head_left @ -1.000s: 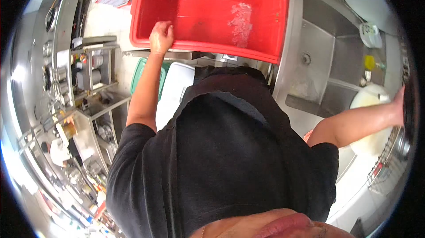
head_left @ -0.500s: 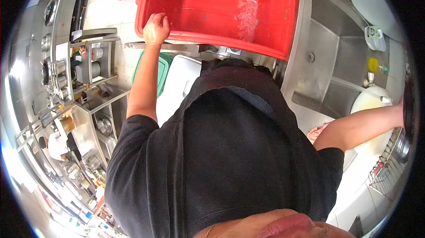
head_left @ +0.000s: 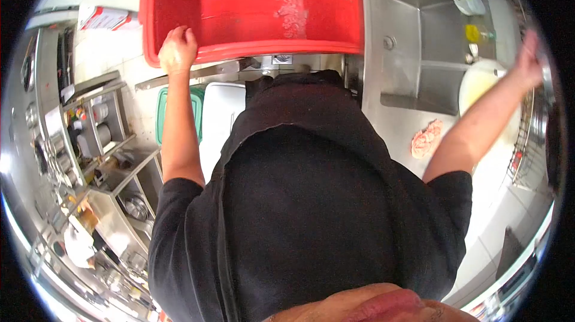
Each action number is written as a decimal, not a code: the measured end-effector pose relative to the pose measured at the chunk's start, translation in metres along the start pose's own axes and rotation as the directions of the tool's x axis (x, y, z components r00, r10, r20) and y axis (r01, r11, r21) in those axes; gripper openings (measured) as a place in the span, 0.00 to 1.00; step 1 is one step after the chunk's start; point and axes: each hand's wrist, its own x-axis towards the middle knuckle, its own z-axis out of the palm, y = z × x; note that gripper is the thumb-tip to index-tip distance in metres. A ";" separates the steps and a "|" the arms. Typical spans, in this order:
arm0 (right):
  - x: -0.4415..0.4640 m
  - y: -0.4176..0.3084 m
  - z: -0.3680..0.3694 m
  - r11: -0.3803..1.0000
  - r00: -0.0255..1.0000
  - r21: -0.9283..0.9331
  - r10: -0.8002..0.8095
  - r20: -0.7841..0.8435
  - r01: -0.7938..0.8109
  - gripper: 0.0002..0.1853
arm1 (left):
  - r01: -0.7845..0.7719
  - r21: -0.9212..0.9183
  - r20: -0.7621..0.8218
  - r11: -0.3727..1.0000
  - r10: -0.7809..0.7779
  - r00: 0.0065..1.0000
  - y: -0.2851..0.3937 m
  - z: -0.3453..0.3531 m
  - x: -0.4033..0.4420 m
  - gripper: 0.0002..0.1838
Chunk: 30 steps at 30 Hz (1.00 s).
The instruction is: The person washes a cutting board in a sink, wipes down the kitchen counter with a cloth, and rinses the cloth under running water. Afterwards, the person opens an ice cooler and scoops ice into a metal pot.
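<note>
My left hand is closed over the near left rim of a big red plastic tub. A pale, wet-looking patch shows on the tub's floor; I cannot tell whether it is foam or ice. Far out to the right, my right hand is raised near the wall beside the sink, partly smeared by motion. Its fingers point up toward the dark rim of the view, and whether they hold anything is unclear. Below that arm, a crumpled pink cloth lies on the steel counter.
A steel sink adjoins the tub on the right. Behind it stand a white container and a yellow bottle. A green bin and white bin sit below my left arm. Another person is at far left.
My view has turned, so the tub and sink sit further left. My right hand, hidden at the edge before, has come into view higher up. My left hand stays on the tub's rim.
</note>
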 end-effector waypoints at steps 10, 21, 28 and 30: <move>-0.167 0.245 0.002 0.153 0.578 -0.621 -0.250 -0.777 -0.769 0.14 | 0.017 0.037 0.002 0.999 -0.017 1.000 0.007 -0.002 0.000 0.13; -0.415 0.225 -0.287 -0.683 0.197 0.006 -0.219 -0.956 -0.730 0.31 | 0.111 0.119 0.152 0.987 -0.129 0.980 0.015 0.006 0.016 0.12; -0.385 0.266 -0.312 -0.847 0.655 -0.125 -0.297 -0.695 -0.517 0.26 | 0.128 0.113 0.175 0.985 -0.146 0.974 0.015 0.012 0.020 0.10; -0.255 0.312 -0.235 -0.457 0.687 -0.516 -0.412 -0.598 -0.724 0.16 | 0.131 0.107 0.153 0.986 -0.147 0.977 0.011 0.012 0.021 0.09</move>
